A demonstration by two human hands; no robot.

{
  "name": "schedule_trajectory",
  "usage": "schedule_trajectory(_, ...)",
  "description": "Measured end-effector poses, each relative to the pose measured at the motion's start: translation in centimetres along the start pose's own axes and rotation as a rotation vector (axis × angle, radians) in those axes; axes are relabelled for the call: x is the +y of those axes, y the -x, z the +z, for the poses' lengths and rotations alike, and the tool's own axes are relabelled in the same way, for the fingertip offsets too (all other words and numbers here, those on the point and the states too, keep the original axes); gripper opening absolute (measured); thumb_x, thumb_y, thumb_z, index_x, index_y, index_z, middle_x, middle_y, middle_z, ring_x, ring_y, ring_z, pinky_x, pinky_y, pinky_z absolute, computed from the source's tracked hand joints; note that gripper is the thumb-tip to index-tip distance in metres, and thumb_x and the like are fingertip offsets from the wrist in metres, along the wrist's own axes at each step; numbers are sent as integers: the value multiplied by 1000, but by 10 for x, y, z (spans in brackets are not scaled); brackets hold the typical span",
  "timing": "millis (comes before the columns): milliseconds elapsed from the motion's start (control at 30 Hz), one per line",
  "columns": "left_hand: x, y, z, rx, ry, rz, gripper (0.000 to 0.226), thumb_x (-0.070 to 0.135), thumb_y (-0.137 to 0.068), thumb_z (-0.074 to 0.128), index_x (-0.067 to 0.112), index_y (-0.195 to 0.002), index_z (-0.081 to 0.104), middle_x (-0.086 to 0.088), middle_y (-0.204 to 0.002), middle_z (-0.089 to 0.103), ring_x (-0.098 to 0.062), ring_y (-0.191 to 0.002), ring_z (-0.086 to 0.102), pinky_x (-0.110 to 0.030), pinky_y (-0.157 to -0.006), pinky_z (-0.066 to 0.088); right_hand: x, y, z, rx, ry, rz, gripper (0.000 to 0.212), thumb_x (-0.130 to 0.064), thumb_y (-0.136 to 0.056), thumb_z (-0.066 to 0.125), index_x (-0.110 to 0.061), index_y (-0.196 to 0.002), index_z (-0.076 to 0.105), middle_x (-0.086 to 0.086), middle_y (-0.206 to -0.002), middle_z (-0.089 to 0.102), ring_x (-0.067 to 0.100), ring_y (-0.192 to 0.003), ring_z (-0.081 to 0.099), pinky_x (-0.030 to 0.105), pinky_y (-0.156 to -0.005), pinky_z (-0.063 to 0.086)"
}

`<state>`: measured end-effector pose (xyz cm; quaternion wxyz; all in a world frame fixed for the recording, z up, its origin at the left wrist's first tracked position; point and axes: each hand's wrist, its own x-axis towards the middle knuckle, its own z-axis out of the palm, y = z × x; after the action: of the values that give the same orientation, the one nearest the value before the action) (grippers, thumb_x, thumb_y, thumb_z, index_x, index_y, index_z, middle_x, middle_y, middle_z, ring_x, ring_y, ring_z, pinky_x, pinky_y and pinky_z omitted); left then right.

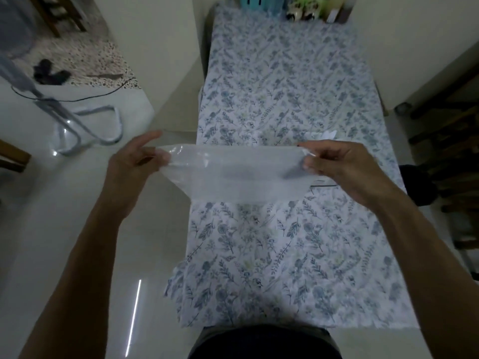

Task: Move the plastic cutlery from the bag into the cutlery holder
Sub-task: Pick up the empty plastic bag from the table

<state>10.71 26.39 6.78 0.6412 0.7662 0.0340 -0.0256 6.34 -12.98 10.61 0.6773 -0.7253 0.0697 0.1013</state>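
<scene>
above one table [285, 255], two hands, left hand [134, 164], right hand [337, 167], pinching one bag [238, 177]

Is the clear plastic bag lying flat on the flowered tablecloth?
No, the clear plastic bag is held up above the flowered tablecloth, stretched between the left hand and the right hand, which pinch its two ends.

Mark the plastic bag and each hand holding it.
plastic bag [241, 177], head view, middle of the clear sheet.
left hand [132, 161], head view, back of the hand.
right hand [342, 164], head view, back of the hand.
</scene>
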Motion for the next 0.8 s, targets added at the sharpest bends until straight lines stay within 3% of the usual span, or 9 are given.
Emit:
schedule_trajectory(67, 24, -1, 5, -68, -74, 59, 44, 2, -86, 76, 11, -128, 69, 4, -89, 73, 1, -81, 66, -17, -87, 54, -17, 10, -11, 10, 31, -2, 39, -6, -71, 82, -11, -110, 76, 5, -101, 77, 16, -92, 73, 23, -83, 57)
schedule_trajectory(200, 49, -6, 27, -183, -359, 157, 41, 10, -73, 89, 18, -110, 75, -10, -90, 71, -4, -70, 63, -3, -72, 49, -18, 24, -25, 109, 363, -32, 15, -17, -72, 89, -19, -82, 78, 1, -85, 74, 15, -80, 69, 35, -81, 55)
schedule_trajectory(300, 52, -13, 38, -114, -570, 287, 23, 28, -77, 87, 28, -97, 76, -2, -101, 65, -5, -87, 61, -1, -78, 41, -24, 37, -36, 157, 368, -85, 13, -17, -78, 84, -22, -77, 72, -5, -109, 73, 11, -102, 70, 32, -90, 53)
schedule_trajectory(400, 60, -7, 55, -173, -329, 292, 13, 25, -85, 80, 33, -92, 73, 10, -127, 62, 1, -117, 58, -11, -100, 42, -30, 53, -59, 79, 40, -157, 16, -18, -82, 74, -12, -82, 59, -1, -119, 73, 13, -115, 66, 27, -92, 50)
schedule_trajectory(467, 70, 2, 77, -308, 23, 242, 6, 27, -91, 73, 29, -97, 71, 3, -121, 72, -13, -115, 67, -28, -99, 51, -25, 60, -76, 6, -133, -165, 29, -28, -80, 80, -15, -94, 59, 0, -107, 69, 18, -100, 65, 25, -80, 52)
schedule_trajectory(567, 71, 9, 116, -340, 304, 128, 15, 31, -96, 62, 21, -107, 66, -12, -106, 78, -34, -99, 74, -38, -87, 58, 0, 68, -81, -8, 21, -5, 40, -14, -80, 80, -14, -117, 66, 1, -116, 71, 18, -105, 69, 29, -85, 57)
schedule_trajectory(667, 71, 13, 153, -309, 321, -36, 20, 30, -106, 47, 21, -115, 63, -8, -104, 79, -30, -91, 77, -35, -72, 57, 28, 78, -89, 132, 3, 100, 25, -6, -85, 74, -11, -110, 75, 3, -101, 78, 18, -91, 75, 27, -73, 59)
schedule_trajectory(733, 66, 17, 169, -396, 284, -139, 32, 36, -105, 48, 21, -131, 57, -6, -108, 78, -30, -96, 76, -44, -80, 57, 38, 87, -106, 244, -54, 90, 17, -12, -81, 75, -8, -98, 76, 1, -83, 76, 13, -71, 69, 23, -62, 53)
schedule_trajectory(800, 57, 24, 183, -608, 171, -257, 76, 38, -93, 68, 28, -156, 27, -12, -123, 73, -32, -106, 74, -53, -90, 57, 48, 96, -132, 356, -134, 98, 30, -22, -75, 78, -7, -101, 74, 1, -82, 75, 11, -70, 68, 23, -63, 53)
